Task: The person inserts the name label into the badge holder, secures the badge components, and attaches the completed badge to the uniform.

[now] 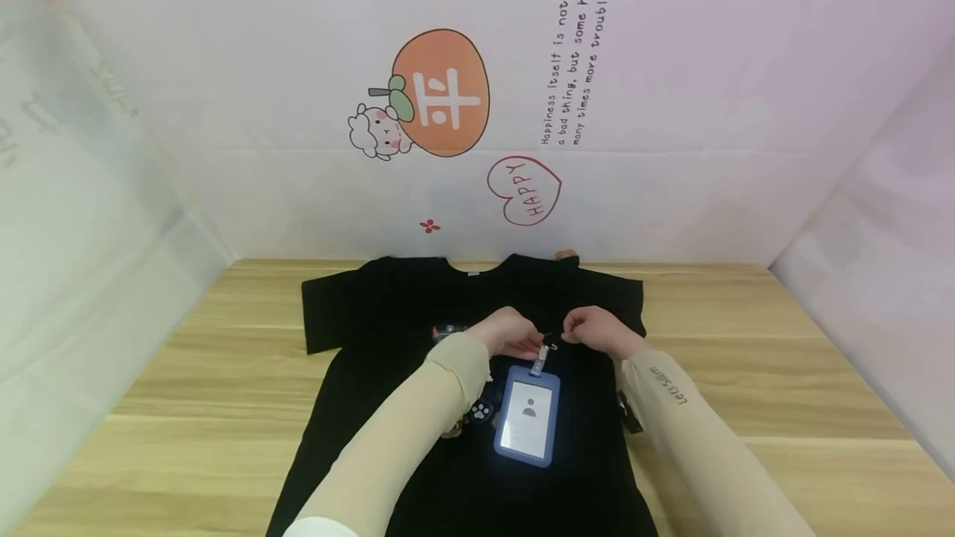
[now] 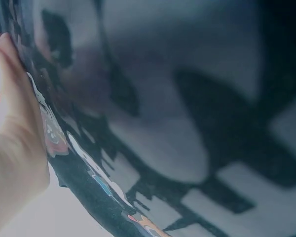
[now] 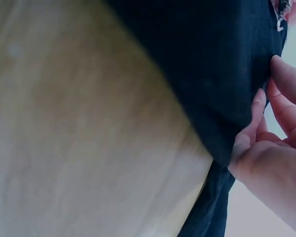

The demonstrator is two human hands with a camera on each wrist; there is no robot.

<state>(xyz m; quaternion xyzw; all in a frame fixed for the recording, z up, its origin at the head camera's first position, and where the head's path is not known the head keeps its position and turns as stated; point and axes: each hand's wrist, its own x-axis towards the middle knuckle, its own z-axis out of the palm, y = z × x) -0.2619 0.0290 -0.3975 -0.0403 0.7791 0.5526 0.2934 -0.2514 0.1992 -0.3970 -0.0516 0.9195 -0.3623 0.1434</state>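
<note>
A black T-shirt (image 1: 418,305) lies spread with its neckline at the far side. On its chest is a blue badge holder (image 1: 525,417) with a white card and a clip strap (image 1: 540,360) at its top. My left hand (image 1: 511,331) pinches at the strap's upper end, beside a small metal hook (image 1: 552,346). Just to the right, my right hand (image 1: 597,330) has thumb and fingertips together at the black cloth; in the right wrist view its fingertips (image 3: 276,66) pinch the raised fabric (image 3: 207,74). The left wrist view shows little more than the left hand's edge (image 2: 15,118).
Several small badges, one a paw-print badge (image 1: 481,411), sit on the shirt, partly behind the left sleeve (image 1: 418,421). A dark item (image 1: 630,417) shows beside the right forearm. The wooden table (image 1: 746,338) meets a printed cloth backdrop (image 1: 671,205).
</note>
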